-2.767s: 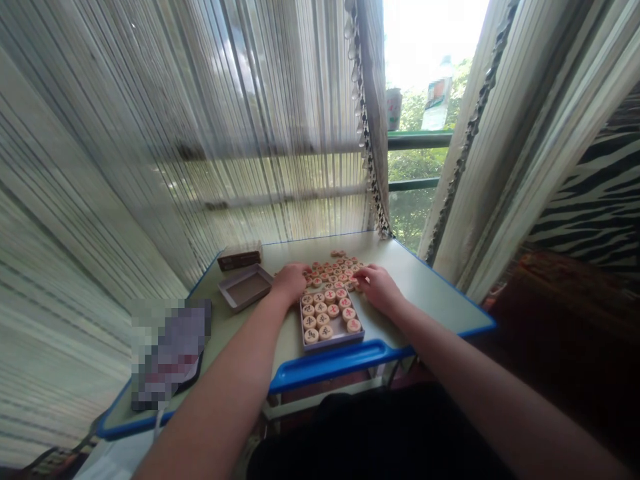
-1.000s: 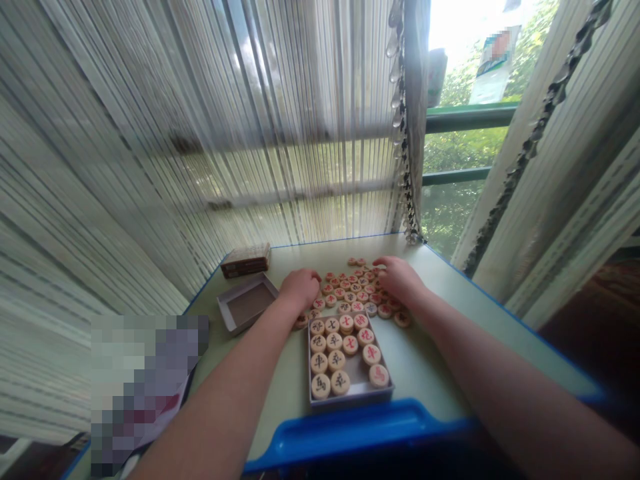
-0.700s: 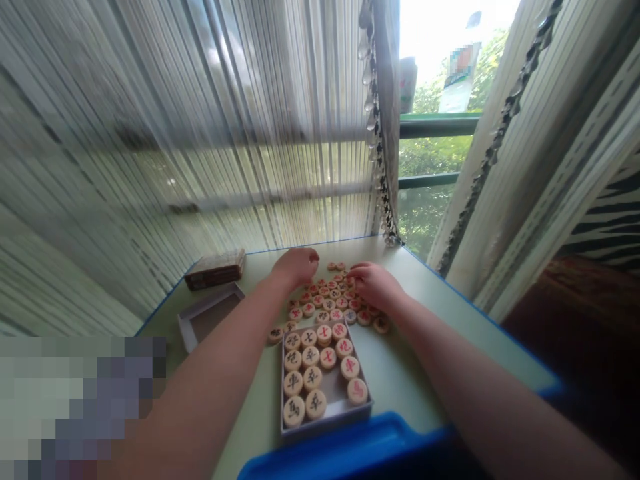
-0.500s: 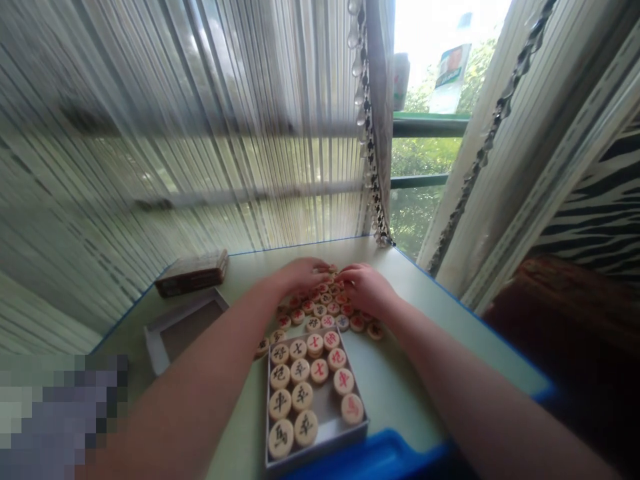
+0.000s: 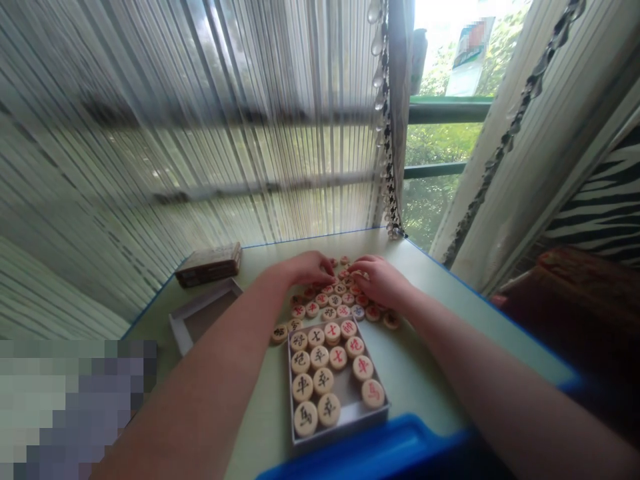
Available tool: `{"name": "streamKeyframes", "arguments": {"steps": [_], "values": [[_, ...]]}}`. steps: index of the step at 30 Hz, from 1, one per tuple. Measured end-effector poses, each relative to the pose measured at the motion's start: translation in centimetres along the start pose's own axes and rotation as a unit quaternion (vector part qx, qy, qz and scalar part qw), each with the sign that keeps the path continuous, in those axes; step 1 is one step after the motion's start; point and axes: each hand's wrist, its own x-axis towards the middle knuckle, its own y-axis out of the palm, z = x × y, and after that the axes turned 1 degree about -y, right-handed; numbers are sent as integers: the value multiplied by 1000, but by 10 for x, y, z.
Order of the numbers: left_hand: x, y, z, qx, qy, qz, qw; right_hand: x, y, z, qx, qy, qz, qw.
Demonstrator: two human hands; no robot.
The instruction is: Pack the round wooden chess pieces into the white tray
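Note:
A pile of round wooden xiangqi pieces (image 5: 336, 301), marked in red or black characters, lies spread on the pale green table. My left hand (image 5: 311, 268) is at the pile's far left side, its fingers bent down together; what they hold, if anything, is hidden. On the right side, my right hand (image 5: 379, 277) rests over the pieces with loosely bent fingers slightly apart, and no piece shows in its grasp. Nearer to me stands an open shallow box (image 5: 345, 425) holding rows of pieces, black ones on the left and red ones on the right, some stacked.
An empty-looking box lid (image 5: 181, 332) lies to the left, partly behind my left forearm. Behind it is a brown stack of boxes or blocks (image 5: 209, 264). A blue plastic edge (image 5: 350, 448) is close in front of me. String curtains (image 5: 260, 153) hang beyond the table (image 5: 420, 373).
The view has shifted, so the scene sits farther right and slightly higher. My left fingers have curled down and drawn nearer; a few pieces at the far end now show between my hands.

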Motion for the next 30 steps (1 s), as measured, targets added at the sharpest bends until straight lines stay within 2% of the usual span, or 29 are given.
{"name": "streamKeyframes", "arguments": {"steps": [7,12,14,19,23,27,30], "values": [[-6,-4,6,-180,-29,21,983,0,-2,0,11,22,5,1000],[-7,-6,13,-258,-26,-66,963,-1,1,3,20,8,20,1000],[-5,-5,16,-282,-37,-80,955,-1,2,3,19,22,32,999],[-4,1,16,-263,-65,-28,962,-1,2,2,25,68,23,997],[-10,-2,15,-255,-78,-13,964,-2,0,3,35,75,12,996],[-16,-10,18,-270,-53,54,960,-4,-2,9,43,31,-9,999],[-19,-14,21,-258,-24,104,960,-6,-4,18,69,-54,-20,996]]}}
